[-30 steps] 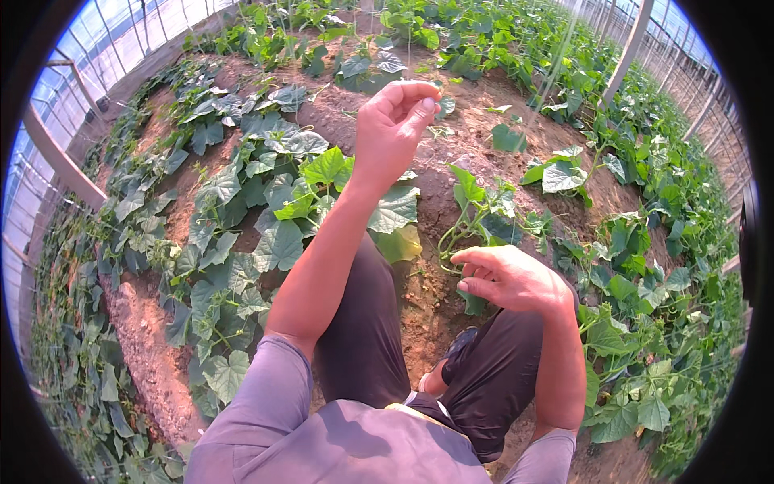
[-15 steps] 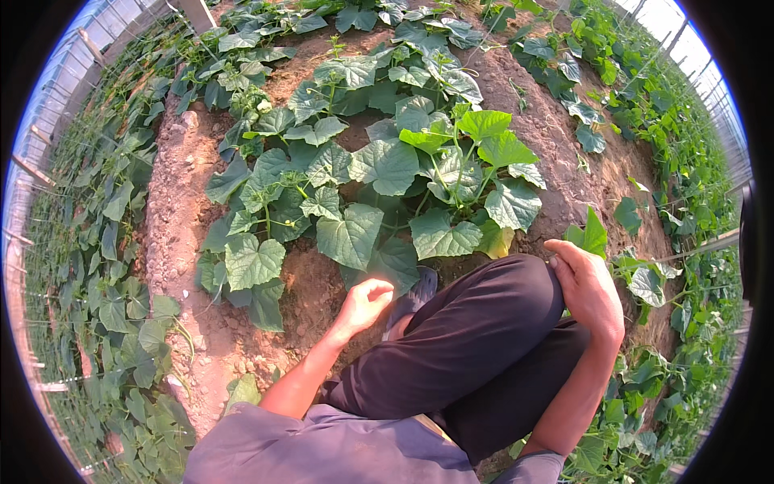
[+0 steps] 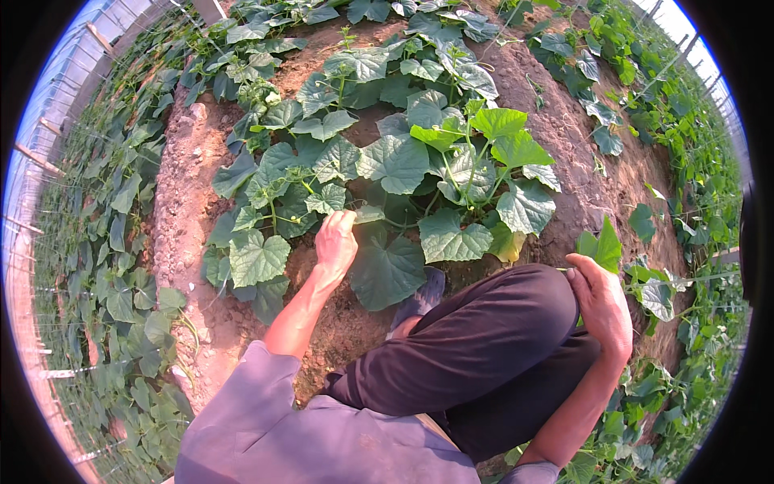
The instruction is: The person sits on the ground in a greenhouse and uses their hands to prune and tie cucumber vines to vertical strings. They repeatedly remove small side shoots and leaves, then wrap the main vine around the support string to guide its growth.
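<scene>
My left hand [image 3: 335, 244] reaches forward into a low cucumber plant [image 3: 403, 169] with broad green leaves. Its fingertips touch a small pale leaf [image 3: 368, 214] near the plant's middle; the fingers lie close together, and I cannot tell whether they pinch it. My right hand [image 3: 603, 305] rests on my right knee [image 3: 516, 306], which is covered by dark trousers. Its fingers are curled around a thin green stem carrying a bright leaf [image 3: 603, 244] just above the hand. I am crouching on a soil bed.
Bare reddish-brown soil [image 3: 181, 210] runs in a ridge left of the plant. More leafy vines [image 3: 113, 242] fill the left side, the far end [image 3: 387, 24] and the right edge [image 3: 685, 145]. Greenhouse frame bars [image 3: 36, 161] stand at the far left.
My left hand has moved forward and up from near my knee into the plant's leaves. My view has come closer to the plant. My right hand stays on the knee.
</scene>
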Available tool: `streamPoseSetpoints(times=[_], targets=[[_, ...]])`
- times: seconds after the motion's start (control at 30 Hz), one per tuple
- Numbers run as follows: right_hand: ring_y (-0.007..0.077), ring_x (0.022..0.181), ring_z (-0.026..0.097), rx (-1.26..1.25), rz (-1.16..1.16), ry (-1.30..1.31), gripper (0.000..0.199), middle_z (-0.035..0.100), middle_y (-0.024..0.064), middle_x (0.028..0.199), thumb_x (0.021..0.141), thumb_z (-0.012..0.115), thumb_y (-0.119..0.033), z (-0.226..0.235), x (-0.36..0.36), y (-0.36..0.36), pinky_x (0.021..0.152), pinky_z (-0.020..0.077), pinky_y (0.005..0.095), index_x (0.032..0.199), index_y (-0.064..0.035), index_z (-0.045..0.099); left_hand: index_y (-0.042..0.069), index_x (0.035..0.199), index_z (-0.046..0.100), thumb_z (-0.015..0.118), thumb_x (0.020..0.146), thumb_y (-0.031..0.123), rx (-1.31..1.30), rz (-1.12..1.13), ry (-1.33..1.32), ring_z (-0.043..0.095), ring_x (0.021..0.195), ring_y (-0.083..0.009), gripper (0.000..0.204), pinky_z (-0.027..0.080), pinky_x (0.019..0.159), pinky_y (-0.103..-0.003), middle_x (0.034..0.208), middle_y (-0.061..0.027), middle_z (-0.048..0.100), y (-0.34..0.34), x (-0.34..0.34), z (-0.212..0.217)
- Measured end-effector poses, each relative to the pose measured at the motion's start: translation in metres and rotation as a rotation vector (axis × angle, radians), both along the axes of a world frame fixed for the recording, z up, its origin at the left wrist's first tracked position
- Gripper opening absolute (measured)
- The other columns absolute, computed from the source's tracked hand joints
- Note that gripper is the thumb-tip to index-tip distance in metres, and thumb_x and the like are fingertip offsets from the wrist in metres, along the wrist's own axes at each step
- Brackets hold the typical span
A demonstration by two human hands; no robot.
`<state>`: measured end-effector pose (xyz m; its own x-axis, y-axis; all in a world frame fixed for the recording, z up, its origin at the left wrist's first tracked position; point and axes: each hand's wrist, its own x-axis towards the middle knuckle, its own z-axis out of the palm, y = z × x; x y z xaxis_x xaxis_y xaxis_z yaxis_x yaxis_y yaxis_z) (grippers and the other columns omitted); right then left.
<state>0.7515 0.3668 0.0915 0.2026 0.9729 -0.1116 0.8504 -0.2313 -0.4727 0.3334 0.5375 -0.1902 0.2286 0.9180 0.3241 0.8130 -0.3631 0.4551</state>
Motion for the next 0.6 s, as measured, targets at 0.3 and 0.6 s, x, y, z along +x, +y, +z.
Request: streamPoseSetpoints(times=[0.3, 0.6], targets=[[0.0235, 0.091, 0.074, 0.14, -0.04, 0.095, 0.03, 0.078, 0.0145, 0.102, 0.098, 0.075, -0.006, -0.001, -0.007, 0.006, 0.087, 0.0585, 0.036, 0.127, 0.0008, 0.072, 0.003, 0.111, 0.076, 0.067, 0.088, -0.01, -0.045, -0.087, -0.338, 0.077, 0.093, -0.0287, 0.027, 0.059, 0.082, -0.036, 0.102, -0.0136, 0.078, 0.005, -0.021, 0.107], [0.0216, 0.101, 0.075, 0.12, 0.156, 0.336, 0.039, 0.079, 0.0144, 0.11, 0.095, 0.078, -0.012, 0.009, -0.045, 0.096, 0.092, 0.0596, 0.0368, 0.132, -0.0001, 0.071, 0.006, 0.108, 0.077, 0.059, 0.091, 0.003, 0.088, -0.518, 0.086, 0.075, 0.094, -0.0397, 0.025, 0.057, 0.081, -0.051, 0.095, -0.0202, 0.076, 0.088, 0.151, 0.226]])
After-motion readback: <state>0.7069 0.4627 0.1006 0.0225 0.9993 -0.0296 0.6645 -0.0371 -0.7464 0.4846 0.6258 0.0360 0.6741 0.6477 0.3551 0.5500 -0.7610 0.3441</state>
